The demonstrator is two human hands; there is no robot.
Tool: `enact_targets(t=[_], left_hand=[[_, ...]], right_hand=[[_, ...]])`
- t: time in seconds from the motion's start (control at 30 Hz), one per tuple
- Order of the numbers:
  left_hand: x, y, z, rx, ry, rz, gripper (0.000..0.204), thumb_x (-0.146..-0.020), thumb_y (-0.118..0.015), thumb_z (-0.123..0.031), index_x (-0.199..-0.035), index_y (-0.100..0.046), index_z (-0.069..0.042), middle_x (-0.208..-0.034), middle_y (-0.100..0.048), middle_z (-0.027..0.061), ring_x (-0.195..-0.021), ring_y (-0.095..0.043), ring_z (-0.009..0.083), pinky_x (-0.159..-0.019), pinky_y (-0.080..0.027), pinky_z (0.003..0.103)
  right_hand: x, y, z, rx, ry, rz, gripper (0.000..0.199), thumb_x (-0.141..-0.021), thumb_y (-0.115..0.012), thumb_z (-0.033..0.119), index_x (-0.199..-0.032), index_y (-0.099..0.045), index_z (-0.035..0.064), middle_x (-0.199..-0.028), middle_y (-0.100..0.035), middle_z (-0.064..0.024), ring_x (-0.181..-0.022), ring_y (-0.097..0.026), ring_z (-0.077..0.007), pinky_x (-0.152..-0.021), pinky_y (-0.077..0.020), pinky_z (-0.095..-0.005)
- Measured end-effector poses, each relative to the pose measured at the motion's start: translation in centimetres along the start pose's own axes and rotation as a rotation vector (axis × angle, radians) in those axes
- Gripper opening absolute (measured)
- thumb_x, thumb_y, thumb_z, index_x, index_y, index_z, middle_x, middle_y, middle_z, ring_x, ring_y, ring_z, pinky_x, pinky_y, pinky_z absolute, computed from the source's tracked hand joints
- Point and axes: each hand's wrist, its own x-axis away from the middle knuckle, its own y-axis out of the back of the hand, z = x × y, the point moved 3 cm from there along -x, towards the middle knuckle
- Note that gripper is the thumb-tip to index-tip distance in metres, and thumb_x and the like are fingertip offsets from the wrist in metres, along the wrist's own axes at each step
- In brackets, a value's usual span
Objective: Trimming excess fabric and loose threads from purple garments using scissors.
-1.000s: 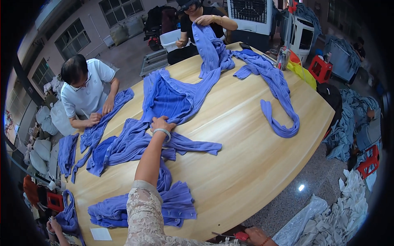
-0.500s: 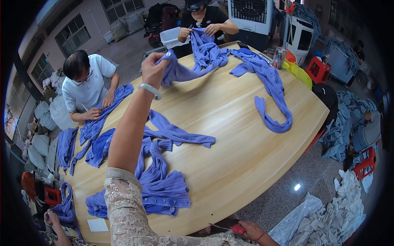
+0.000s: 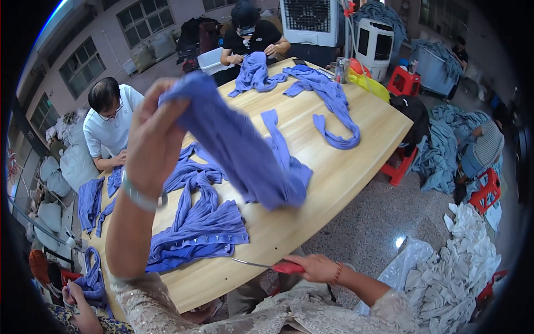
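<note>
Raised over the left of the table, my left hand (image 3: 151, 142) is closed on the end of a purple-blue knit garment (image 3: 239, 147). The garment hangs down to the right, blurred by motion. At the near table edge my right hand (image 3: 318, 269) grips a red-handled tool (image 3: 287, 268) with a long thin metal shaft pointing left; its exact kind is unclear. Under the left arm a purple-blue buttoned cardigan (image 3: 197, 228) lies bunched on the table. Another purple-blue garment (image 3: 328, 103) stretches across the far right, one sleeve curled toward me.
The wooden table (image 3: 289, 222) curves round to the right. Across it a person in black (image 3: 258, 39) handles a garment; at the left a person in white (image 3: 114, 122) works. Red stools (image 3: 403, 82) and heaps of white cloth (image 3: 450, 273) are on the right-hand floor.
My left hand has come nearer and drawn the garment away from the far side toward me. The right hand with the red-handled tool has moved up and left into fuller view.
</note>
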Motion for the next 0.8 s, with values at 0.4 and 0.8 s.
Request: enact_targets(t=[0.4,0.8], left_hand=[[27.4,1.3,-3.4,-0.372,0.13,-0.128,0.017,-0.066,-0.069,-0.005,-0.083,-0.066,-0.001,-0.082,-0.067,0.0143,-0.089,-0.064,0.032,-0.088,-0.047,0.048],[31.0,16.0,13.6,-1.622,0.47,-0.022,0.109,-0.059,-0.083,-0.043,-0.149,-0.028,-0.016,-0.151,-0.022,0.0266,-0.143,-0.015,0.0435,-0.112,-0.004,0.064]], right_hand=[[-2.2,-2.3,-2.1,0.18,0.661,-0.36,0.045,-0.085,-0.055,0.016,-0.129,-0.053,0.0056,-0.109,-0.065,-0.0203,-0.095,-0.065,-0.0386,-0.081,-0.0514,-0.0477],[3.1,0.0,-10.0,0.188,0.985,-0.161,0.044,-0.086,-0.055,0.017,-0.128,-0.053,0.0047,-0.11,-0.065,-0.0204,-0.095,-0.065,-0.0388,-0.082,-0.0513,-0.0474]])
